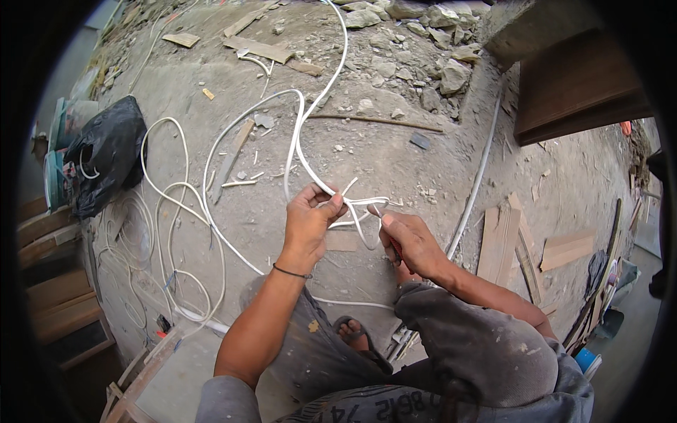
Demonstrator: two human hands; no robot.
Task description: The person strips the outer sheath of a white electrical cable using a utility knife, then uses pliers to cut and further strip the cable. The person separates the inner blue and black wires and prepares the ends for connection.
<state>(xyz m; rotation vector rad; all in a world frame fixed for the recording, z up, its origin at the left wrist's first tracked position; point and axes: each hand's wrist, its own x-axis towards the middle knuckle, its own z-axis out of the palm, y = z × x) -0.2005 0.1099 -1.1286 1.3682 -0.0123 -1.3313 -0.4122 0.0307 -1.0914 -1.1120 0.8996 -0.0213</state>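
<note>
My left hand [307, 220] is closed in a pinch on a white cable [302, 149] in front of my knees. From the fingers, several white ends and a small loop stick out to the right. Close beside it, my right hand [415, 243] is wrapped round a small hand tool with a red handle [396, 246]. Its tip meets the cable ends near my right thumb; the fingers hide most of it, so its exact kind does not show. The cable runs upward from my left hand and loops over the dirt ground.
Coils of white cable [185, 187] lie on the left, near a black plastic bag [113, 151]. Broken rocks [451, 74] are piled at the far side. A grey conduit [485, 158] and cardboard pieces [498, 243] lie at right, below a brown wooden panel [582, 88].
</note>
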